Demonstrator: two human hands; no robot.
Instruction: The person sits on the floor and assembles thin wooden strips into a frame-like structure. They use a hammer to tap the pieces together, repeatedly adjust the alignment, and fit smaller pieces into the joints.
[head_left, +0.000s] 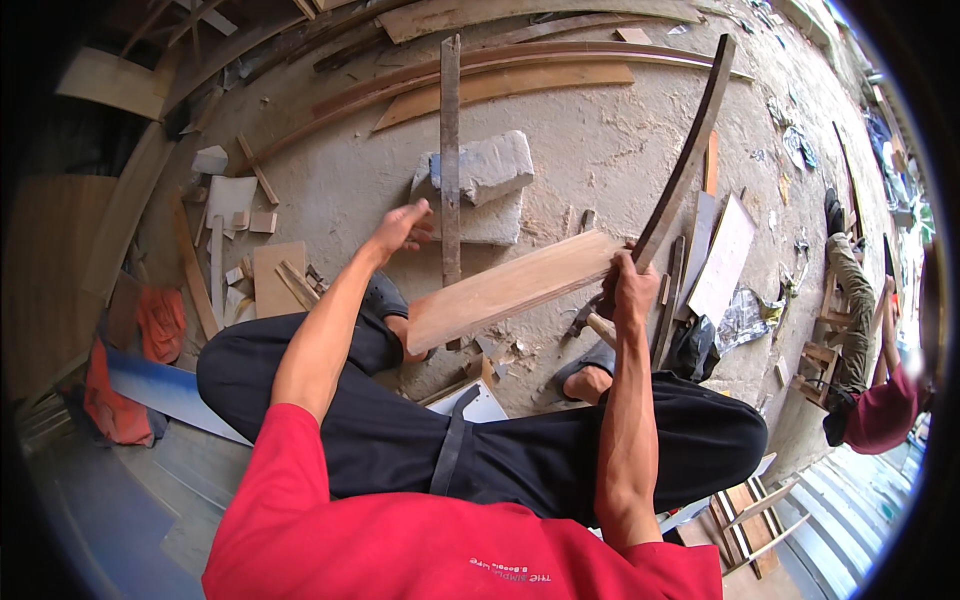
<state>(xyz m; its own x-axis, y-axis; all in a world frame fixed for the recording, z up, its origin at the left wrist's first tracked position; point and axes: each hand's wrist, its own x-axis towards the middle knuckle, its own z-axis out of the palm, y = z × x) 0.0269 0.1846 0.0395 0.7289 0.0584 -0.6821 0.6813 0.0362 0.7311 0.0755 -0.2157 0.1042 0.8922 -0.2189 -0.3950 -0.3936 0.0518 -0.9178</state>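
Note:
My right hand (pixel 632 288) is closed round the lower end of a long dark wooden strip (pixel 688 150), which slants up and away to the right. The right end of a pale wooden board (pixel 510 288) meets that hand; I cannot tell whether the fingers grip it too. The board lies at a slant above the ground between my feet. My left hand (pixel 405 228), slightly blurred, is empty with its fingers apart, just left of an upright-running worn wooden strip (pixel 450 150). That strip passes over a pale stone block (pixel 487 165) and under the board's left part.
Long planks (pixel 510 95) lie across the far ground. Offcuts (pixel 262 222) are scattered at left, and a white panel (pixel 723 258) lies at right beside a black bag (pixel 692 348). A hammer (pixel 600 328) is partly visible below my right hand. Another person (pixel 880 405) sits far right.

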